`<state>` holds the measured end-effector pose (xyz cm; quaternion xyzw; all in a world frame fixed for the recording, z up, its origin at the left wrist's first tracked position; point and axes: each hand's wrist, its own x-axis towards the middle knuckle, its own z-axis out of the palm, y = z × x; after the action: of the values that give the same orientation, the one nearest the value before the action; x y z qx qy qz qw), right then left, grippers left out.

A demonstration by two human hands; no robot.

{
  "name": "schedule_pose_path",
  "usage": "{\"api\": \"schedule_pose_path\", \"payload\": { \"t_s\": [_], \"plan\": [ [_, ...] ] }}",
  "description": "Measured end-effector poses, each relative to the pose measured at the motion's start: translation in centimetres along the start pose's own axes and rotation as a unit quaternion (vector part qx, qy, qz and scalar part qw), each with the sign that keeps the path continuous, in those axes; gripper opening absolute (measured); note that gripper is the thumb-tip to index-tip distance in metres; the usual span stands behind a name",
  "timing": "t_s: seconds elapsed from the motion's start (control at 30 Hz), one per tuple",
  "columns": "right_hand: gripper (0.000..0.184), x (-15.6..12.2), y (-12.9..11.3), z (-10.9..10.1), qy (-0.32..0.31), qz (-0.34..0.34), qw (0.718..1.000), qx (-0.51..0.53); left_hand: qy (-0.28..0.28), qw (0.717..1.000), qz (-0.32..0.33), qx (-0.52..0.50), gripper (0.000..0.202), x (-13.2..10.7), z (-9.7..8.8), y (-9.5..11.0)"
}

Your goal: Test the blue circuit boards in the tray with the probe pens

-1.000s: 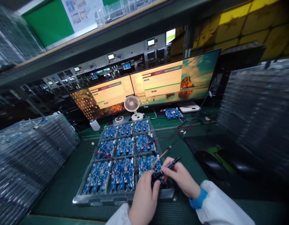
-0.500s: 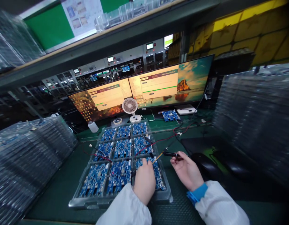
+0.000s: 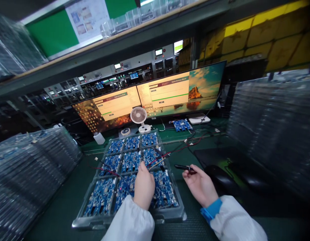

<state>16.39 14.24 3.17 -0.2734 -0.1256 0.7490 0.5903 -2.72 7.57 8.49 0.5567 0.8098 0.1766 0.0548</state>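
My left hand [image 3: 144, 183] is closed in a pinch over the middle of a clear plastic tray [image 3: 181, 205] of blue circuit boards. A thin yellowish wire-like piece [image 3: 158, 164] sticks out from its fingertips; what else they grip is hidden. Beneath and beside this hand lie the lower middle board [image 3: 121, 193] and the lower right board [image 3: 163, 190]. My right hand [image 3: 201, 184], to the right of the tray, is closed around a black pen-like tool [image 3: 183, 167] pointing left. Red and black wires [image 3: 175, 151] run across the tray's right side.
Stacks of clear trays stand at left [image 3: 39, 167] and right [image 3: 273, 127]. Behind the tray are a small white fan [image 3: 138, 115], a white bottle [image 3: 99, 138], two monitors [image 3: 170, 92] and a loose blue board [image 3: 182, 125]. A black mouse [image 3: 221, 179] lies right of my right hand.
My left hand has moved left and slightly up, uncovering more of the lower right board. The yellowish piece has moved away from the black tool's tip. My right hand stays almost still.
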Motion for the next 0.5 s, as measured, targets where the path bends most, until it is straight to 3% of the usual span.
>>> {"api": "schedule_pose_path", "payload": {
  "t_s": [0.17, 0.5],
  "plan": [
    [0.020, -0.2, 0.0, 0.2, 0.003, 0.015, 1.000, 0.017, -0.050, 0.997, -0.032, 0.056, 0.025, 1.7, 0.6, -0.3],
    [0.017, -0.2, 0.1, 0.4, 0.005, 0.034, 0.999, 0.030, -0.102, 0.989, -0.052, 0.094, 0.029, 3.4, 1.0, -0.4]
  ]
}}
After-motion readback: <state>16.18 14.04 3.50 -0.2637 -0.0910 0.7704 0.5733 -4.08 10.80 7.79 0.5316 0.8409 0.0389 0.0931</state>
